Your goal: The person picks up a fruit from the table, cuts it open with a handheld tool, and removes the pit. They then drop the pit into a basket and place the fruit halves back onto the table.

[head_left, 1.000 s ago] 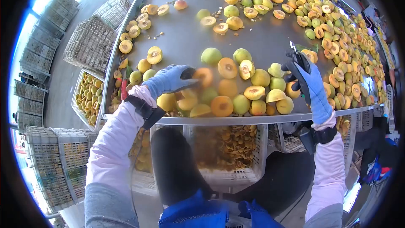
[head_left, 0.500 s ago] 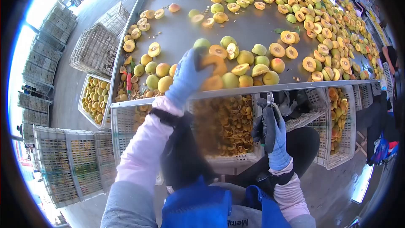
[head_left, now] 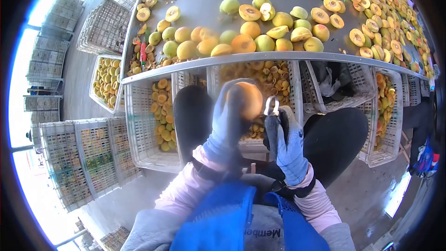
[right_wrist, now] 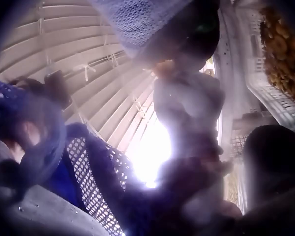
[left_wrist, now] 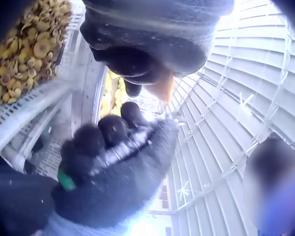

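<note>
My gloved left hand (head_left: 224,123) grips a peach half (head_left: 250,98) over the crate at my knees; the fruit is blurred in the head view. Only an orange edge of the peach half (left_wrist: 162,88) shows below the left fingers in the left wrist view. Close beside it, my gloved right hand (head_left: 290,146) holds a pitting tool with a metal loop (head_left: 272,105) pointing up and away from me. The right hand's dark fingers (left_wrist: 113,130) curl round the handle, and a bit of green shows at its end. Both hands are dim in the right wrist view.
A metal table (head_left: 204,0) bears many whole and halved peaches (head_left: 250,12). A red-handled tool (head_left: 143,53) lies at its left edge. Under the front rim stand a crate of scraps (head_left: 295,88), a crate of peach halves (head_left: 162,144) and another holding dark items (head_left: 332,76).
My left hand reached into the peaches at the table's front, then drew back over my lap with a peach half. The right hand came down from the table and moved in beside it.
</note>
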Motion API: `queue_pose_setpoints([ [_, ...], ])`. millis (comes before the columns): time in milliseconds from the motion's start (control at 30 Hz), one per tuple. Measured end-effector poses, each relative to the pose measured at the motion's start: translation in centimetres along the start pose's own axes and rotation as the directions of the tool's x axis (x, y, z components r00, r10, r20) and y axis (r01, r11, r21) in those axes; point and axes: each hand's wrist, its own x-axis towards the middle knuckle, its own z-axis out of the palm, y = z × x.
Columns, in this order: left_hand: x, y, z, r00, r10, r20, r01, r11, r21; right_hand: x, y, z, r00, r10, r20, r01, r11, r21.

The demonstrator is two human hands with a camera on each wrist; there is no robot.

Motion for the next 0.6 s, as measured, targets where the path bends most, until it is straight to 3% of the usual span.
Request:
queue_pose_setpoints([
  [33,-0.1,1.0,-0.2,1.0,0.0,-0.01,0.001,0.991,0.133,0.0,-0.6,-0.1,0.999,0.024,0.02,-0.025,0.999,0.039],
  [67,-0.2,1.5,-0.4,1.0,-0.002,-0.019,0.007,0.964,0.266,0.0,-0.6,0.3,0.998,-0.065,0.02,0.066,0.995,-0.074],
  [100,0.2,0.8,-0.3,0.996,0.077,0.048,-0.084,0.981,0.174,0.2,-0.6,0.8,0.988,-0.151,0.025,0.153,0.97,-0.187],
  [133,0.0,0.6,-0.3,0.996,0.074,0.055,-0.081,0.987,0.139,0.4,-0.6,1.0,0.971,-0.235,0.037,0.235,0.925,-0.299],
  [200,-0.5,0.8,0.1,0.996,0.065,0.065,-0.07,0.995,0.07,0.4,-0.6,1.1,0.979,-0.199,0.034,0.2,0.935,-0.293],
  [233,-0.8,0.6,0.4,0.998,0.012,0.058,-0.009,0.998,-0.067,0.2,-0.5,1.2,0.984,-0.17,0.044,0.176,0.943,-0.283],
  [333,-1.1,0.4,0.9,0.996,0.078,0.04,-0.083,0.988,0.131,-0.1,0.1,1.7,0.992,-0.119,0.036,0.125,0.961,-0.245],
  [467,-1.0,-0.7,1.5,0.976,0.218,0.003,-0.214,0.954,0.212,-0.3,1.1,2.2,0.988,-0.149,-0.049,0.138,0.972,-0.188],
  [567,-0.8,-1.3,1.8,0.966,0.258,-0.011,-0.245,0.927,0.283,0.2,1.4,2.3,0.995,-0.076,-0.072,0.065,0.988,-0.139],
  [600,-0.8,-1.6,1.8,0.955,0.297,-0.005,-0.281,0.91,0.305,0.1,1.5,2.5,0.986,-0.123,-0.114,0.103,0.981,-0.167],
])
